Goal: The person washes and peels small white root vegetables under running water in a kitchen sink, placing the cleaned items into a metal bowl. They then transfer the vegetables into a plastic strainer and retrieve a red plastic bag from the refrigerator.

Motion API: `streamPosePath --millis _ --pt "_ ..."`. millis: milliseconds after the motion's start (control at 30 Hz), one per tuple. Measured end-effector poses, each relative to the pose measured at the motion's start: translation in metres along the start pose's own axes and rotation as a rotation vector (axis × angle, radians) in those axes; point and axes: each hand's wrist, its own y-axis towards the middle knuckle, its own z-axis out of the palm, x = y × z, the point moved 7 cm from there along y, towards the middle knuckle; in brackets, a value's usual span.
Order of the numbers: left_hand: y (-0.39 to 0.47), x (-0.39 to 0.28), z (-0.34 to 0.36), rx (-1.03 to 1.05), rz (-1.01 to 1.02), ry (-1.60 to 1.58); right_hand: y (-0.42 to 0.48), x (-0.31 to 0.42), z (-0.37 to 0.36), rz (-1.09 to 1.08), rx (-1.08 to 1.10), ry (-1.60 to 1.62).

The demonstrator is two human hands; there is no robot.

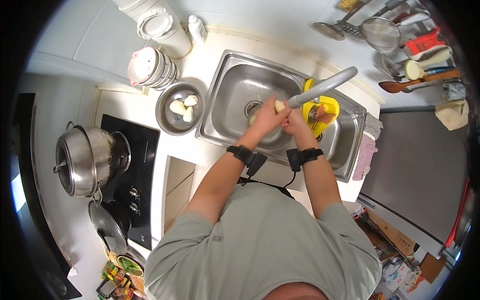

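Note:
Over the large basin of the stainless steel sink (234,93), my left hand (267,116) and my right hand (294,120) meet under the grey faucet (326,86). A pale peeled piece of food (279,106) is held between them, with the fingers of both hands around it. Below my hands, partly hidden by them, a bowl stands in the basin with another pale piece (252,120) at its left side. Left of the sink, a metal bowl (163,120) holds several similar pale pieces (177,107).
A yellow sink caddy (320,129) with a brownish cloth or sponge sits by the small basin. Stacked bowls (165,71) and white canisters (172,37) stand at the back left. A steel pot (82,161) is on the black cooktop (144,161). Cloths (363,157) hang at the sink's right edge.

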Motion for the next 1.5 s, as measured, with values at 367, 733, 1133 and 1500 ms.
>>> streamPosePath --millis 367,733,1133,1500 --pt "0.017 -0.001 0.058 0.137 -0.496 -1.066 -0.062 0.044 0.022 -0.256 -0.108 -0.383" --pt "-0.001 -0.033 0.002 -0.078 -0.02 -0.052 -0.045 0.009 0.022 0.238 0.018 0.009" --pt "0.042 0.007 0.023 -0.017 -0.434 -0.511 -0.06 0.052 0.035 -0.936 -0.398 -0.833" --pt "0.025 -0.067 -0.008 0.106 0.113 0.295 -0.067 0.032 0.032 0.027 -0.261 -0.165"
